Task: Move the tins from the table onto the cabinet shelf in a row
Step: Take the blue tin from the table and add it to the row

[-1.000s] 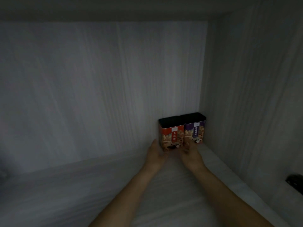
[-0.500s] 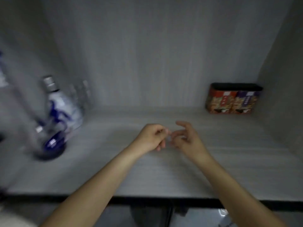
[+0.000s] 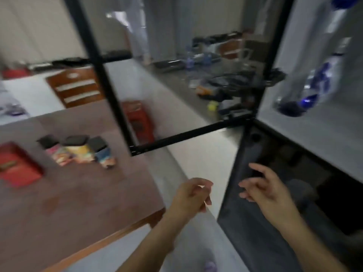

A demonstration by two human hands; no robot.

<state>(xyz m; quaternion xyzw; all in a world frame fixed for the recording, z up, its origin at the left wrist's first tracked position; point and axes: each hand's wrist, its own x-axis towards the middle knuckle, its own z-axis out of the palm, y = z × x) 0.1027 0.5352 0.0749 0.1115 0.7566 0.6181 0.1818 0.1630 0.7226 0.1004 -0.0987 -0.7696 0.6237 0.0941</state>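
Swinging away from cabinet shelf (image 3: pixel 324 132) toward table (image 3: pixel 78 193); two tins placed, out of view. Left hand (image 3: pixel 191 197), right hand (image 3: pixel 263 188) both empty, loosely curled. Three tins (image 3: pixel 78 151) waiting on table, left of glass door (image 3: pixel 176 75).

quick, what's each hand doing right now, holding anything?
Left hand: empty, fingers loosely curled.
Right hand: open, empty, fingers spread.

Home dining room, wooden table (image 3: pixel 78 193), wooden chair (image 3: pixel 75 87), glass-door cabinet (image 3: pixel 196 134), tiled floor (image 3: pixel 200 158)
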